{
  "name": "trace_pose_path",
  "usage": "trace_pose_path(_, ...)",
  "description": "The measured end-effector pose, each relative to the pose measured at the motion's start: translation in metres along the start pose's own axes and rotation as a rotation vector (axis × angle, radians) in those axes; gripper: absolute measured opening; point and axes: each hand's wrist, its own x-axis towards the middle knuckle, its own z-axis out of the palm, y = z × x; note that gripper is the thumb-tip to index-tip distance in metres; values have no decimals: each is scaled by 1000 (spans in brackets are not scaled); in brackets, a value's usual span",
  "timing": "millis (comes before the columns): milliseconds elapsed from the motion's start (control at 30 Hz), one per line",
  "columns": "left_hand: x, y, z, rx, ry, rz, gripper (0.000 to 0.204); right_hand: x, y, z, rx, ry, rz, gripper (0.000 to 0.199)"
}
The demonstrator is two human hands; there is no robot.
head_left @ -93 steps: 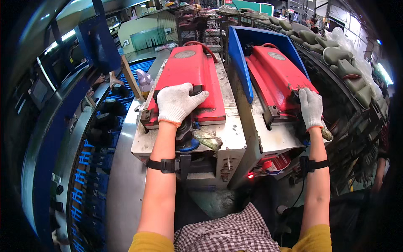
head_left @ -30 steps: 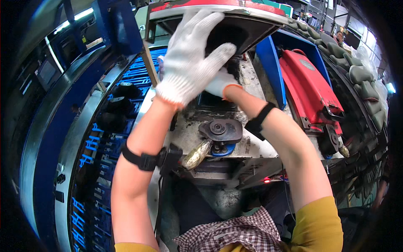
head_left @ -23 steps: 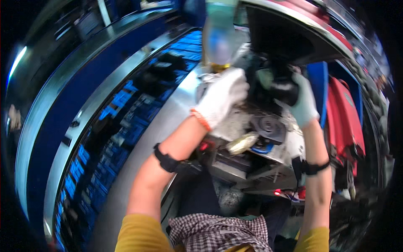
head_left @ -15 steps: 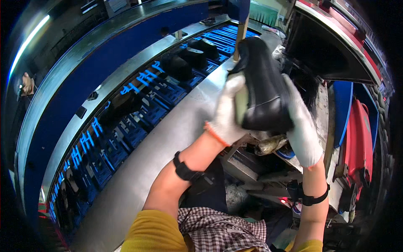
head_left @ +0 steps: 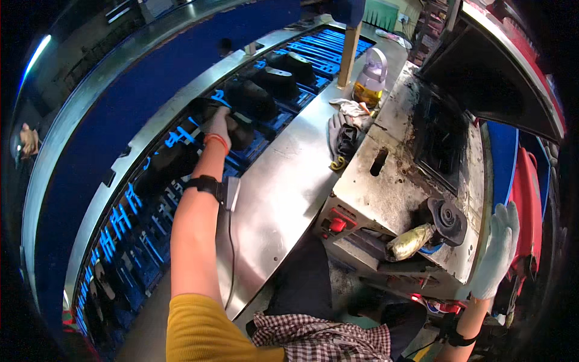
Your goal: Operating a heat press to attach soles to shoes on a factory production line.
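So, left hand [head_left: 217, 123]: gloved, with an orange cuff, it lay toward ten o'clock over the conveyor, right against a black shoe.
Left grip: its fingers were lost among the dark shapes, so whether they clasped the shoe could not be told.
Black shoe [head_left: 242, 133]: it was between ten and eleven o'clock, on the conveyor, beside the hand.
Conveyor [head_left: 325, 51]: its blue slats curved from eight o'clock up to one, and more dark forms [head_left: 278, 83] stood in a row near twelve.
Right hand [head_left: 496, 256]: toward four o'clock, also gloved, its grip was released, the fingers straight and holding nothing, beside the machine's edge.
Machine [head_left: 377, 196]: its worn, pale top spread toward three o'clock, and the raised lid [head_left: 494, 72] leaned at two.
Lever [head_left: 411, 242]: wrapped, it jutted from a dark clamp [head_left: 445, 218] at four o'clock.
Desk [head_left: 280, 190]: bare metal filled the centre, between conveyor and machine.
Bottle [head_left: 369, 84]: between one and two o'clock, it stood upright with amber liquid, crumpled gloves [head_left: 342, 134] lying nearby.
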Motion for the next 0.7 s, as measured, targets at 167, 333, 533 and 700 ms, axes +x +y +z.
trace_pose_path(167,20,-39,14,554,381,1,107,-1,15,19,-16,45,35,53)
trace_pose_path(333,27,-39,-48,119,320,92,64,-13,19,30,48,89,101,52)
trace_pose_path(533,-15,16,-195,186,317,115,74,-19,35,28,16,87,114,53)
trace_pose_path(700,-33,27,-181,2391,82,570,110,-13,14,19,-643,-9,-174,42)
